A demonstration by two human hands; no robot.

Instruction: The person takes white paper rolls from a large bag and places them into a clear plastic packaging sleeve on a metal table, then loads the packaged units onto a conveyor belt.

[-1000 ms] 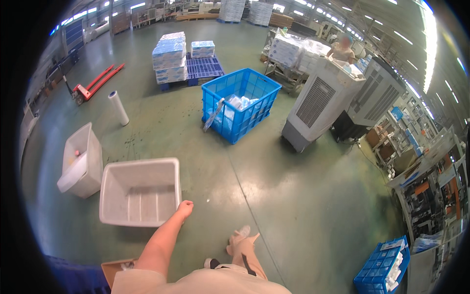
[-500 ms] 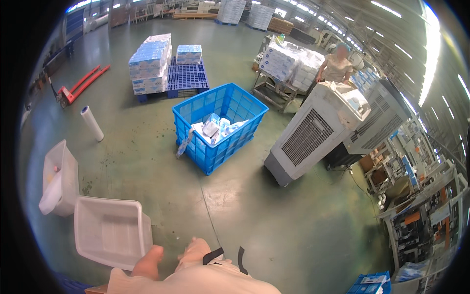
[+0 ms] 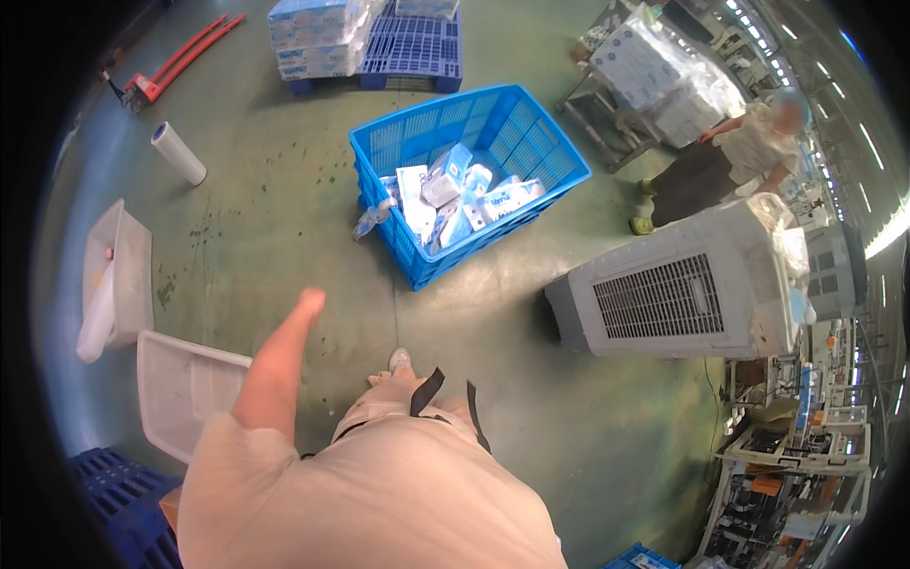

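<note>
Left hand (image 3: 312, 302) out above the floor (image 3: 351, 247), too blurred to tell if curled, blue crate (image 3: 417, 137) of packs (image 3: 445, 180) ahead

Surroundings, ground level and overhead

Floor (image 3: 607, 436): green-grey, glossy, with pale patches of reflected light. A thin dark seam (image 3: 394, 305) runs along it; dark stains (image 3: 165, 288) speckle one side. From where I stand, bright strip lights (image 3: 889, 229) line the far right edge. Below them, pale-framed machinery (image 3: 801, 465). Mid-floor: a tall whitish unit (image 3: 654, 289) with a dark slatted grille.
</note>
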